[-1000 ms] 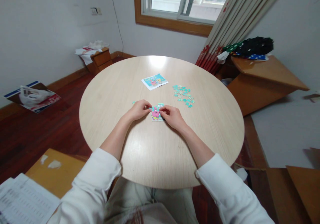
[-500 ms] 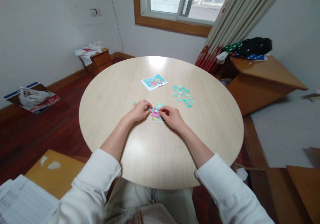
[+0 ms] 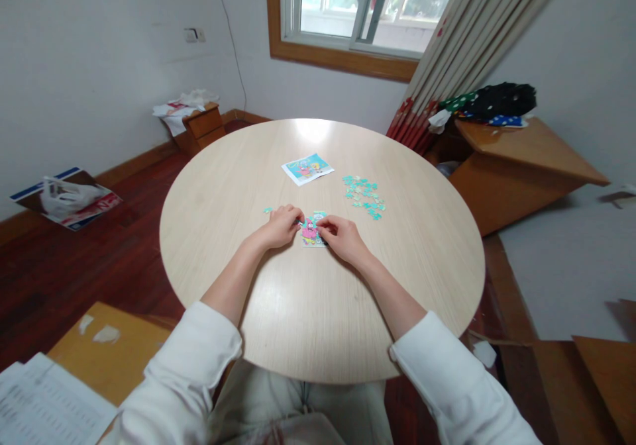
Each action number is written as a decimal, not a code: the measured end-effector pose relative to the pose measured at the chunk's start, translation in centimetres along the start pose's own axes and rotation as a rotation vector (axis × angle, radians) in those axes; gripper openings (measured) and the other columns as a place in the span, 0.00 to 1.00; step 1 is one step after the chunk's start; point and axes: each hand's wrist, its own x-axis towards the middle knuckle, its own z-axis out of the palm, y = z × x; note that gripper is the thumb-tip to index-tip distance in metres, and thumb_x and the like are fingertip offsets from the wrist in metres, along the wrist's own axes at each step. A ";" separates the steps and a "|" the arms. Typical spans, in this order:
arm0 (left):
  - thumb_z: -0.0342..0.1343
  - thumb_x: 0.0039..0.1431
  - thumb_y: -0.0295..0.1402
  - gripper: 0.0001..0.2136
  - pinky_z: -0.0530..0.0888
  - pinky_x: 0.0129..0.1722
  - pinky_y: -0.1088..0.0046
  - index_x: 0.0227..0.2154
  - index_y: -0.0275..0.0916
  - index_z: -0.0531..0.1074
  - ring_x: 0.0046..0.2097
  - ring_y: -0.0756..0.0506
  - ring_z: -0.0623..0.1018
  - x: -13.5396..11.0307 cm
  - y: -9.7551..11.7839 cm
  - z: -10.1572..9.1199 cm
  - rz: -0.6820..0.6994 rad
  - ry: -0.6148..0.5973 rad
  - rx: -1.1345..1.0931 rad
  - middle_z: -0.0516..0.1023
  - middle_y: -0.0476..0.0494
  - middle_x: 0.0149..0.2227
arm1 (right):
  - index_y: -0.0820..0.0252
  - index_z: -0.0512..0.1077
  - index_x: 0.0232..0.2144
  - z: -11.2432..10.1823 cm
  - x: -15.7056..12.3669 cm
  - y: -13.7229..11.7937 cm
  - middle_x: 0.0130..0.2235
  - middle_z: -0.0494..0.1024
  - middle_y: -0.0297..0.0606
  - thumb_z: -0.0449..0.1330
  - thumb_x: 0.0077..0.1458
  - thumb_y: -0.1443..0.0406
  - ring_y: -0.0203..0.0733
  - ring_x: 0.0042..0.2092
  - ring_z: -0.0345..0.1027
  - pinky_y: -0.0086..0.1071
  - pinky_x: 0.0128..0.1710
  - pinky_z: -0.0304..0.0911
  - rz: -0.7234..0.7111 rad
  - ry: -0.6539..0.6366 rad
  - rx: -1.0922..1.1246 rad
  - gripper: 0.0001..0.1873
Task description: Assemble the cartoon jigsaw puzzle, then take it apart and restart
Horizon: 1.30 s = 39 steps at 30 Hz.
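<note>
A partly joined jigsaw puzzle with a pink cartoon figure lies on the table between my hands. My left hand is closed at its upper left edge, fingertips bent against it. From the other side my right hand pinches at the puzzle's right part, thumb and forefinger together, covering some of it. Whether either hand has a single piece is too small to tell. One loose turquoise puzzle piece sits just beyond my left hand. Farther right lies a scatter of several turquoise puzzle pieces.
The round wooden table reaches my lap. A printed cartoon picture lies beyond the puzzle. Right of the table stands a tilted wooden cabinet with cloths on it. Papers rest on a yellow board at lower left.
The whole view has shifted slightly, so the table sits a little lower. Both hands stay at the puzzle, with only small finger movement.
</note>
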 end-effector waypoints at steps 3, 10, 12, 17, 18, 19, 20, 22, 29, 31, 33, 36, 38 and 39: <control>0.49 0.53 0.24 0.06 0.65 0.44 0.64 0.33 0.38 0.69 0.41 0.43 0.70 -0.1 0.2 -0.2 0.005 0.030 -0.071 0.72 0.42 0.36 | 0.62 0.74 0.29 0.0 0.0 0.1 0.28 0.77 0.36 0.56 0.48 0.67 0.36 0.29 0.67 0.30 0.32 0.63 -0.005 0.002 0.001 0.08; 0.57 0.44 0.27 0.05 0.65 0.30 0.74 0.24 0.37 0.65 0.28 0.51 0.67 0.3 0.5 -0.7 -0.057 0.176 -0.607 0.66 0.53 0.24 | 0.62 0.75 0.29 0.0 0.0 0.2 0.28 0.77 0.36 0.56 0.48 0.67 0.35 0.29 0.67 0.29 0.32 0.62 -0.019 -0.005 -0.019 0.07; 0.59 0.41 0.29 0.07 0.66 0.29 0.74 0.24 0.36 0.65 0.28 0.51 0.69 0.4 0.6 -0.8 -0.101 0.196 -0.772 0.67 0.53 0.23 | 0.62 0.74 0.29 0.0 0.0 0.2 0.28 0.77 0.36 0.56 0.49 0.68 0.35 0.29 0.67 0.29 0.32 0.62 -0.018 -0.005 -0.025 0.07; 0.63 0.39 0.33 0.11 0.70 0.31 0.71 0.27 0.34 0.73 0.28 0.50 0.72 0.4 0.8 -1.4 -0.171 0.195 -0.988 0.73 0.49 0.25 | 0.62 0.74 0.29 0.0 0.0 0.3 0.28 0.77 0.35 0.56 0.48 0.68 0.35 0.29 0.67 0.29 0.32 0.62 -0.021 0.001 -0.024 0.07; 0.64 0.38 0.33 0.12 0.70 0.32 0.71 0.28 0.34 0.74 0.28 0.50 0.73 0.4 0.8 -1.5 -0.178 0.199 -1.005 0.74 0.48 0.25 | 0.62 0.74 0.29 0.0 0.0 0.3 0.28 0.77 0.35 0.56 0.48 0.68 0.35 0.29 0.67 0.29 0.32 0.62 -0.023 0.004 -0.020 0.07; 0.65 0.38 0.34 0.13 0.71 0.33 0.71 0.29 0.33 0.75 0.29 0.50 0.74 0.4 0.8 -1.6 -0.185 0.198 -1.021 0.75 0.47 0.27 | 0.62 0.74 0.29 0.0 0.0 0.3 0.28 0.77 0.35 0.56 0.48 0.68 0.35 0.29 0.67 0.29 0.32 0.62 -0.022 0.006 -0.017 0.07; 0.65 0.37 0.34 0.14 0.71 0.34 0.71 0.30 0.33 0.76 0.30 0.49 0.74 0.4 0.7 -1.6 -0.191 0.194 -1.037 0.77 0.46 0.28 | 0.62 0.74 0.29 0.0 0.0 0.3 0.28 0.77 0.36 0.57 0.48 0.68 0.35 0.29 0.67 0.29 0.32 0.62 -0.021 0.007 -0.014 0.07; 0.67 0.37 0.34 0.16 0.72 0.36 0.70 0.31 0.33 0.77 0.32 0.49 0.75 0.4 0.6 -1.7 -0.201 0.178 -1.066 0.78 0.44 0.30 | 0.62 0.74 0.29 0.0 -0.1 0.3 0.28 0.77 0.36 0.57 0.48 0.67 0.35 0.29 0.67 0.29 0.31 0.62 -0.016 0.006 -0.011 0.07; 0.68 0.35 0.32 0.18 0.71 0.39 0.70 0.34 0.32 0.78 0.33 0.49 0.75 0.3 0.6 -1.8 -0.224 0.118 -1.120 0.79 0.42 0.32 | 0.63 0.74 0.30 0.0 -0.1 0.2 0.28 0.77 0.36 0.57 0.48 0.67 0.35 0.29 0.67 0.29 0.31 0.62 -0.003 0.006 -0.010 0.07; 0.67 0.36 0.30 0.18 0.70 0.38 0.71 0.36 0.32 0.77 0.32 0.50 0.75 0.2 0.7 -1.9 -0.220 0.121 -1.119 0.78 0.43 0.31 | 0.63 0.74 0.30 0.0 0.0 0.3 0.28 0.77 0.36 0.57 0.48 0.67 0.35 0.29 0.67 0.29 0.31 0.62 -0.004 0.005 -0.010 0.07; 0.66 0.37 0.28 0.18 0.70 0.37 0.72 0.36 0.32 0.77 0.31 0.51 0.74 0.2 0.7 -1.9 -0.221 0.127 -1.112 0.77 0.45 0.30 | 0.62 0.75 0.30 0.0 0.0 0.3 0.28 0.77 0.36 0.57 0.48 0.67 0.35 0.29 0.67 0.30 0.32 0.62 -0.009 0.006 -0.012 0.07; 0.63 0.40 0.27 0.14 0.69 0.33 0.73 0.35 0.32 0.77 0.29 0.52 0.73 0.3 0.7 -1.9 -0.253 0.144 -1.080 0.76 0.46 0.29 | 0.62 0.75 0.29 0.0 0.0 0.4 0.28 0.77 0.36 0.57 0.48 0.67 0.35 0.29 0.67 0.30 0.32 0.63 -0.016 0.004 -0.016 0.07; 0.61 0.42 0.26 0.12 0.68 0.31 0.74 0.34 0.32 0.76 0.27 0.53 0.71 0.3 0.7 -1.9 -0.270 0.158 -1.060 0.75 0.47 0.28 | 0.62 0.75 0.30 0.0 0.0 0.4 0.29 0.77 0.36 0.57 0.48 0.66 0.35 0.29 0.67 0.30 0.32 0.63 -0.013 0.004 -0.015 0.07; 0.60 0.43 0.26 0.11 0.67 0.30 0.75 0.34 0.32 0.76 0.26 0.54 0.71 0.3 0.7 -1.9 -0.271 0.165 -1.058 0.75 0.48 0.27 | 0.62 0.74 0.30 0.0 -0.1 0.4 0.29 0.78 0.36 0.57 0.48 0.66 0.36 0.29 0.67 0.30 0.32 0.63 -0.009 0.004 -0.013 0.07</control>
